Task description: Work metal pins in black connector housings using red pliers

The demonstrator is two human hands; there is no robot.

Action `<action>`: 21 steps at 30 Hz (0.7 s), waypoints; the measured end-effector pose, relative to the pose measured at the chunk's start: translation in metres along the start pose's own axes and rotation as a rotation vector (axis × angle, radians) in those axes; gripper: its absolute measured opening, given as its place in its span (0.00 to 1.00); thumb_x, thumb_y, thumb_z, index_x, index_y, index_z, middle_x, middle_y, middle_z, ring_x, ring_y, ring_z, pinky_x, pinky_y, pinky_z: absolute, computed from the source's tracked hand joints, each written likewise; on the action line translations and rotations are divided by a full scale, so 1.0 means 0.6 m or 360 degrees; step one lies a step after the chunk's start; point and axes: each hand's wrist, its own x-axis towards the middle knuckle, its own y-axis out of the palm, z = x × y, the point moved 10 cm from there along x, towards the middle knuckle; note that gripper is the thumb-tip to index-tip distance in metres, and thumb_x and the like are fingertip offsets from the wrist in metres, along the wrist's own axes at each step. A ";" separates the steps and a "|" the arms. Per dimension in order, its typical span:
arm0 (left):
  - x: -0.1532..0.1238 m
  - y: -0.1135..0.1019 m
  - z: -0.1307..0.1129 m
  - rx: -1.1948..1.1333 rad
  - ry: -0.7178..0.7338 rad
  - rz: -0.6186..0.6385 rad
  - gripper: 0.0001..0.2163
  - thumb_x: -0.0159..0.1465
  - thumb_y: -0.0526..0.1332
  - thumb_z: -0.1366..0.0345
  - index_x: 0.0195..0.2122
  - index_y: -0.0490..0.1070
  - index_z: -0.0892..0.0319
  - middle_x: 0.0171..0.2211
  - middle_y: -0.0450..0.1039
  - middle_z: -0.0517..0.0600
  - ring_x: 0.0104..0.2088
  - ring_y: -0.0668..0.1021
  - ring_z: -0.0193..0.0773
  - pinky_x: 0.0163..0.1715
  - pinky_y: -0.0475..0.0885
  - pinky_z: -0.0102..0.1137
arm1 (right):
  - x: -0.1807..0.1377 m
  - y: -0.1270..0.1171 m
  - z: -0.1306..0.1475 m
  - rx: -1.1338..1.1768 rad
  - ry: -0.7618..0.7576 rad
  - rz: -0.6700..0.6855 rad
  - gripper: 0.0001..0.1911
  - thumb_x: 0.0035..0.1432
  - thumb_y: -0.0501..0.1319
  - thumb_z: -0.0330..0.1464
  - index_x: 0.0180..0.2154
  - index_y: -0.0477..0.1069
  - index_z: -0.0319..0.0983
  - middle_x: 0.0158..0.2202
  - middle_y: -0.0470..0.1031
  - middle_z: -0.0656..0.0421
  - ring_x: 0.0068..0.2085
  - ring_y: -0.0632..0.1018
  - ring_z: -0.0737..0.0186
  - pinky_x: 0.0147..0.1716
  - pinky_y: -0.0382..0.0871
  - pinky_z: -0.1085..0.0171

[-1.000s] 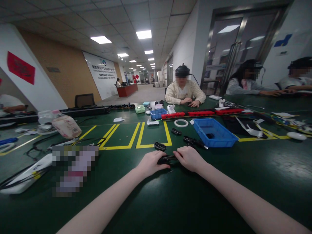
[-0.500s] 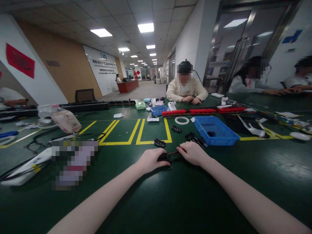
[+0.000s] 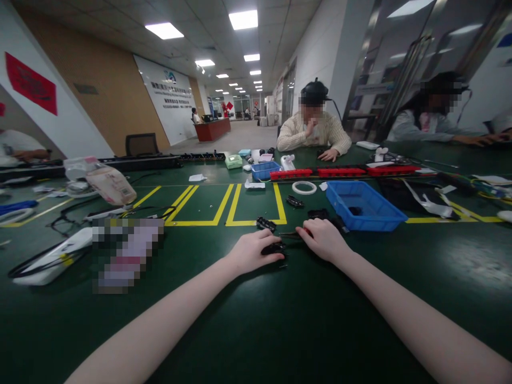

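My left hand rests on the green table with its fingers curled over a small black plastic part. My right hand sits just to the right, fingers pinched on a thin dark tool that reaches toward that part. Two more black parts lie close by, one just beyond my left hand and one farther back inside the yellow floor-tape markings. Another black piece shows just behind my right hand.
A blue bin stands right of my hands, a white tape ring and red strips behind it. A person in a cream sweater sits opposite; others sit at the far right. A plastic bag, cables and a white device lie left.
The camera has tilted down a little, so everything sits higher in view. My right hand has drawn slightly away from my left, and the thin tool now shows between them.
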 end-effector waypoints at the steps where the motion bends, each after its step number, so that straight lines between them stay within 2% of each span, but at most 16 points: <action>1: 0.000 -0.001 0.000 0.0028 0.0007 -0.0028 0.18 0.64 0.60 0.54 0.51 0.70 0.58 0.43 0.75 0.51 0.40 0.78 0.39 0.38 0.73 0.30 | 0.000 -0.002 0.000 -0.0003 -0.0010 -0.0031 0.17 0.66 0.50 0.41 0.32 0.68 0.37 0.32 0.72 0.57 0.36 0.73 0.62 0.39 0.66 0.58; 3: 0.001 -0.001 0.002 0.0065 0.0006 -0.0060 0.19 0.63 0.61 0.54 0.52 0.70 0.59 0.43 0.76 0.52 0.42 0.78 0.42 0.41 0.73 0.33 | -0.002 -0.006 0.004 0.0007 -0.0059 -0.0088 0.19 0.67 0.45 0.40 0.30 0.67 0.39 0.32 0.72 0.54 0.36 0.71 0.58 0.39 0.64 0.58; 5: 0.001 0.000 0.001 0.0102 0.0012 -0.0077 0.19 0.63 0.62 0.54 0.52 0.70 0.59 0.47 0.76 0.52 0.47 0.77 0.43 0.47 0.71 0.35 | -0.002 -0.009 0.009 0.0035 -0.0125 -0.0137 0.18 0.66 0.45 0.40 0.31 0.67 0.40 0.34 0.72 0.53 0.38 0.71 0.56 0.39 0.63 0.58; 9: 0.003 0.005 0.006 0.0176 -0.0009 -0.0073 0.19 0.64 0.60 0.54 0.53 0.70 0.58 0.53 0.73 0.51 0.52 0.75 0.40 0.53 0.69 0.32 | 0.000 -0.012 0.009 0.0098 -0.0181 -0.0235 0.14 0.64 0.49 0.39 0.34 0.68 0.39 0.36 0.72 0.52 0.40 0.71 0.54 0.39 0.64 0.56; 16: -0.001 0.014 0.017 0.0224 -0.0081 -0.0034 0.19 0.66 0.57 0.54 0.52 0.69 0.61 0.52 0.74 0.54 0.49 0.77 0.43 0.47 0.72 0.35 | -0.021 -0.013 -0.009 0.0116 -0.0128 -0.0268 0.20 0.62 0.50 0.44 0.39 0.70 0.36 0.39 0.72 0.50 0.40 0.72 0.53 0.39 0.66 0.56; 19: -0.001 0.011 0.017 0.0219 -0.0107 -0.0012 0.18 0.67 0.58 0.55 0.52 0.69 0.61 0.51 0.75 0.53 0.49 0.78 0.42 0.46 0.72 0.34 | -0.035 -0.010 -0.012 0.0097 -0.0138 -0.0238 0.26 0.60 0.51 0.49 0.45 0.70 0.34 0.44 0.72 0.46 0.43 0.73 0.50 0.41 0.67 0.55; 21: -0.001 0.008 0.020 0.0255 -0.0150 0.0002 0.17 0.67 0.58 0.54 0.50 0.70 0.60 0.47 0.77 0.51 0.45 0.79 0.41 0.42 0.72 0.33 | -0.044 -0.003 -0.016 0.0076 -0.0165 -0.0222 0.31 0.58 0.51 0.52 0.49 0.68 0.33 0.48 0.71 0.43 0.47 0.72 0.47 0.43 0.67 0.53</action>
